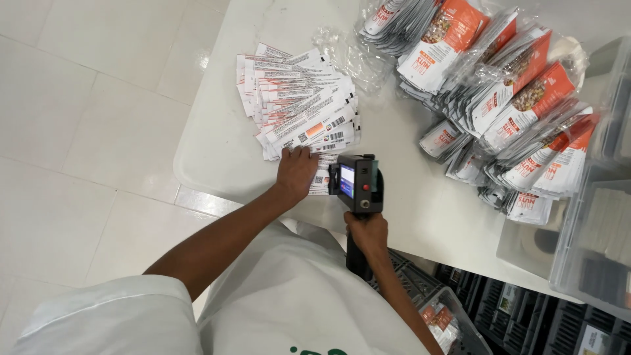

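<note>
My left hand [296,172] presses flat on the near end of a fanned stack of white pouches [299,102] lying back side up on the white table [217,151]. My right hand [368,236] grips the handle of a black handheld printer [357,183] with a small lit screen. The printer's head rests against the nearest pouch, just right of my left fingers.
A large heap of orange and white pouches [499,98] covers the table's right side. Crumpled clear plastic wrap [348,56] lies behind the fanned stack. Clear plastic bins [591,236] stand at the right edge. Dark crates [513,309] sit below the table.
</note>
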